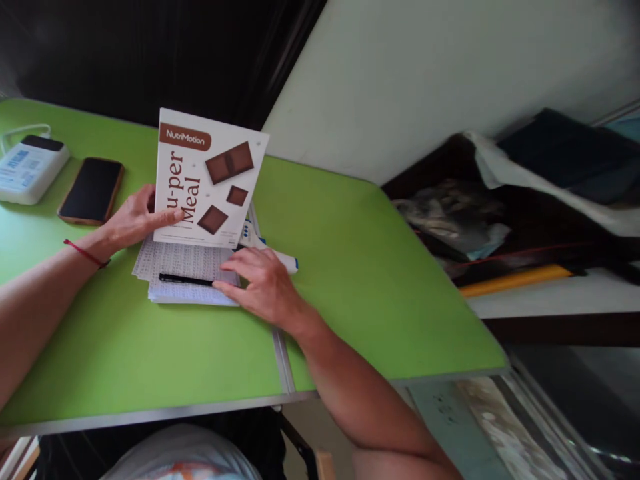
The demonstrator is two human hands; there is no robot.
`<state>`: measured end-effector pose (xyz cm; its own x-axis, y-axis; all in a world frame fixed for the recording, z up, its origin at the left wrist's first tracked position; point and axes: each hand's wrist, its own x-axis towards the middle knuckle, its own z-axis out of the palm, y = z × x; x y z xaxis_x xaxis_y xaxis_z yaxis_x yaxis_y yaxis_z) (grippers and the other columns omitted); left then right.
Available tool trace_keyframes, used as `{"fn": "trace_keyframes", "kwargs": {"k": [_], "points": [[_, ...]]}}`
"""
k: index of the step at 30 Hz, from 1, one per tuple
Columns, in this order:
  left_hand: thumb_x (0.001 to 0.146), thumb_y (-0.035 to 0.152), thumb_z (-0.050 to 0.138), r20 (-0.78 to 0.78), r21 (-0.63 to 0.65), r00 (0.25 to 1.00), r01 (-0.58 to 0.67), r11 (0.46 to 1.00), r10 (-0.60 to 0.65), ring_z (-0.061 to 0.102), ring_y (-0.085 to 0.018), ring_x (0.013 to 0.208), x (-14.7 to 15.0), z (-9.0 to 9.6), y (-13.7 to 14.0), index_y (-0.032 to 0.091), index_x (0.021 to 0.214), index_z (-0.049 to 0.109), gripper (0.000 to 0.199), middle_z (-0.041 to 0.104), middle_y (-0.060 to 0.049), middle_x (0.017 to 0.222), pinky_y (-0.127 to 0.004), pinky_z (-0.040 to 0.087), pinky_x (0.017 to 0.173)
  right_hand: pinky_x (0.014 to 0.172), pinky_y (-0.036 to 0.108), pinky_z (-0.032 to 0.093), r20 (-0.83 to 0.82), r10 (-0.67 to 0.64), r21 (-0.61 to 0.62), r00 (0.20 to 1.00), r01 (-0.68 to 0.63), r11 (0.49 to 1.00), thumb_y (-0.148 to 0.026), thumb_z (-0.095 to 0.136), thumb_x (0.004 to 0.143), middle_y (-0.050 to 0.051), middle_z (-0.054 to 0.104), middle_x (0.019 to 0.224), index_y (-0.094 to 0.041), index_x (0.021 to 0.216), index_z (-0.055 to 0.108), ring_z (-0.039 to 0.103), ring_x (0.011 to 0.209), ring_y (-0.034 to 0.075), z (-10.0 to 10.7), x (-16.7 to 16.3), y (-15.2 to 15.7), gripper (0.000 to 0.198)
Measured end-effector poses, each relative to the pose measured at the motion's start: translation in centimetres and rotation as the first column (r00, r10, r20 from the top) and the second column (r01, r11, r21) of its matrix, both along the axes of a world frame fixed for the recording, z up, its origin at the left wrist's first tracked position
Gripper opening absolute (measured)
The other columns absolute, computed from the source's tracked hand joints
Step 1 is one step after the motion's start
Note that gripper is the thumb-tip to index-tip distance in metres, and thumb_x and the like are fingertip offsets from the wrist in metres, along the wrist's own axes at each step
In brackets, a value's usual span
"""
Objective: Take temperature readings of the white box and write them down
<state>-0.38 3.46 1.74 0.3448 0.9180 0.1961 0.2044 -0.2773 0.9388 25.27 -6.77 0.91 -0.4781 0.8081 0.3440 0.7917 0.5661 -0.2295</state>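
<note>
My left hand [131, 217] grips a thin white NutriMotion package [225, 200] by its lower left side, thumb across the front. The package is tilted up, showing printed brown chocolate squares. Below it lies a stack of handwritten paper sheets [185, 260], with a black pen [185, 279] flat on top. My right hand [265, 283] rests over the right side of the sheets, fingers apart, its thumb at the pen's right end. Partly hidden behind this hand and the package is a white handheld device [287, 261] with blue trim.
A dark-screened phone [93, 190] and a white box-shaped device [33, 170] with a cable sit at the left of the green table [360, 287]. A metal seam crosses the tabletop. Cluttered shelves [525, 293] stand to the right, a pale wall [425, 80] behind.
</note>
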Motion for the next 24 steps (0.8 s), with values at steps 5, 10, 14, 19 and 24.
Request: {"fn": "trace_keyframes", "kwargs": {"k": [5, 10, 14, 19, 24], "points": [[0.072, 0.064, 0.075, -0.122, 0.040, 0.992, 0.028, 0.999, -0.023, 0.065, -0.036, 0.111, -0.1, -0.2, 0.2, 0.021, 0.120, 0.065, 0.065, 0.070, -0.011, 0.123, -0.051, 0.054, 0.093, 0.076, 0.040, 0.052, 0.018, -0.386, -0.024, 0.922, 0.387, 0.922, -0.022, 0.070, 0.075, 0.013, 0.071, 0.092, -0.013, 0.092, 0.069, 0.064, 0.084, 0.025, 0.8, 2.4, 1.6, 0.019], [0.072, 0.064, 0.075, -0.136, 0.058, 0.991, 0.008, 0.998, 0.000, 0.064, -0.037, 0.113, -0.2, -0.3, 0.4, 0.024, 0.120, 0.066, 0.063, 0.070, -0.010, 0.124, -0.053, 0.052, 0.096, 0.077, 0.043, 0.053, 0.158, -0.437, -0.214, 0.885, 0.463, 0.860, -0.018, 0.065, 0.077, 0.017, 0.070, 0.102, -0.011, 0.116, 0.064, 0.066, 0.087, 0.028, 0.1, 3.3, 2.3, 0.039], [0.072, 0.065, 0.074, -0.139, 0.067, 0.990, 0.006, 0.998, 0.004, 0.064, -0.037, 0.114, -0.1, -0.2, 0.3, 0.025, 0.119, 0.067, 0.062, 0.070, -0.009, 0.123, -0.053, 0.052, 0.097, 0.070, 0.040, 0.055, -0.209, -0.567, -0.307, 0.797, 0.497, 0.812, -0.033, 0.063, 0.081, 0.012, 0.072, 0.095, -0.015, 0.109, 0.065, 0.066, 0.079, 0.023, -0.2, 3.3, 3.0, 0.033], [0.073, 0.066, 0.072, -0.163, 0.052, 0.986, -0.026, 0.998, 0.034, 0.064, -0.037, 0.113, 0.0, -0.2, 0.2, 0.025, 0.119, 0.067, 0.062, 0.070, -0.009, 0.123, -0.053, 0.052, 0.097, 0.069, 0.036, 0.056, -0.835, -0.344, -0.318, 0.430, 0.135, 0.939, -0.063, 0.060, 0.079, 0.005, 0.067, 0.089, -0.022, 0.106, 0.062, 0.065, 0.079, 0.019, 0.4, 0.6, 1.4, 0.049], [0.075, 0.064, 0.071, -0.151, 0.100, 0.988, -0.003, 0.995, 0.019, 0.065, -0.035, 0.110, 0.1, -0.2, 0.1, 0.026, 0.114, 0.069, 0.055, 0.072, -0.007, 0.118, -0.051, 0.053, 0.096, 0.056, 0.032, 0.052, -0.884, -0.343, -0.442, 0.318, -0.331, 0.833, -0.065, 0.064, 0.077, 0.003, 0.065, 0.080, -0.023, 0.099, 0.064, 0.060, 0.062, 0.016, -0.3, -3.2, -1.3, 0.047]]}}
